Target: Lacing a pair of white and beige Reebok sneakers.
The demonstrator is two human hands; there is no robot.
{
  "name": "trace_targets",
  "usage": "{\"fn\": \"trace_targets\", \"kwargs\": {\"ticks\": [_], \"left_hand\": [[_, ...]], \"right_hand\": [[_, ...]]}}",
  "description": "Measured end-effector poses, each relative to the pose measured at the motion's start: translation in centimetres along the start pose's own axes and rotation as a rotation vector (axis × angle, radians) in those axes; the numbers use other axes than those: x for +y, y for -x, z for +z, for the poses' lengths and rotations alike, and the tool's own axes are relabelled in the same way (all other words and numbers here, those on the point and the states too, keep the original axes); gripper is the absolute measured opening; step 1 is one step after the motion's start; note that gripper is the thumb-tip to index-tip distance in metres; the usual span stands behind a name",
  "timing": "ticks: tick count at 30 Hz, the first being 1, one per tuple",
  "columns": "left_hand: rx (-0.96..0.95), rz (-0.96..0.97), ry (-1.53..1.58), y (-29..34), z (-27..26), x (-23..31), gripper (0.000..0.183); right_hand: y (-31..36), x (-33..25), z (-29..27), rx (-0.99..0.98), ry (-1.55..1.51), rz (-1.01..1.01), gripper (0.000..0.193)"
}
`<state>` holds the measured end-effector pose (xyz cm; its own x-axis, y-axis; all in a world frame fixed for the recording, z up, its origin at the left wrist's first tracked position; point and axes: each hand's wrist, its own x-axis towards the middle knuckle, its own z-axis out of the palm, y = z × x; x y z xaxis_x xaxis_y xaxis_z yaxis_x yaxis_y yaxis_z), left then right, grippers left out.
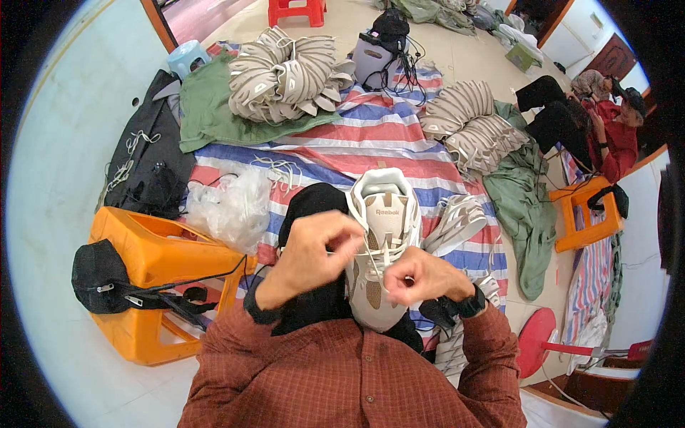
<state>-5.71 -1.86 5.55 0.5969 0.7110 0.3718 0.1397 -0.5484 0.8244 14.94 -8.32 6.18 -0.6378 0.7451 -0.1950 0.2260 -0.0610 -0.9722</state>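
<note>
I see my left hand (312, 251) and right hand (421, 277) each pinching a strand of white lace (371, 258) over the cream shoe (380, 246), which rests on my lap, near centre. An orange stool (153, 274) lies to the left, and stacks of shoe uppers (285, 75) sit far on the striped mat (385, 139).

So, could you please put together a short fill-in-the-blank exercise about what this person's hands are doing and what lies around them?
1. Both hands, the left hand and the right hand, pull a white ____ on the shoe.
2. The plastic stool at the person's left is coloured ____.
3. A black ____ hangs on that stool's near corner.
4. The pile of shoe uppers rests on a ____ cloth.

Missing words: lace; orange; cap; green
</note>
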Motion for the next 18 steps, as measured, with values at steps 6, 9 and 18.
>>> {"fn": "trace_targets", "kwargs": {"ticks": [6,9,18], "left_hand": [[-0.277,0.133,-0.126,0.3,2.2,-5.2,0.018],[-0.177,0.262,-0.144,0.1,2.6,-6.0,0.016],[-0.559,0.582,0.007,3.3,2.3,2.9,0.008]], "right_hand": [[1.2,0.6,0.6,0.000,-0.111,-0.112,0.022],[1.2,1.1,0.5,-0.014,-0.133,-0.114,0.017],[0.6,4.1,-0.3,0.704,0.273,0.085,0.013]]}}
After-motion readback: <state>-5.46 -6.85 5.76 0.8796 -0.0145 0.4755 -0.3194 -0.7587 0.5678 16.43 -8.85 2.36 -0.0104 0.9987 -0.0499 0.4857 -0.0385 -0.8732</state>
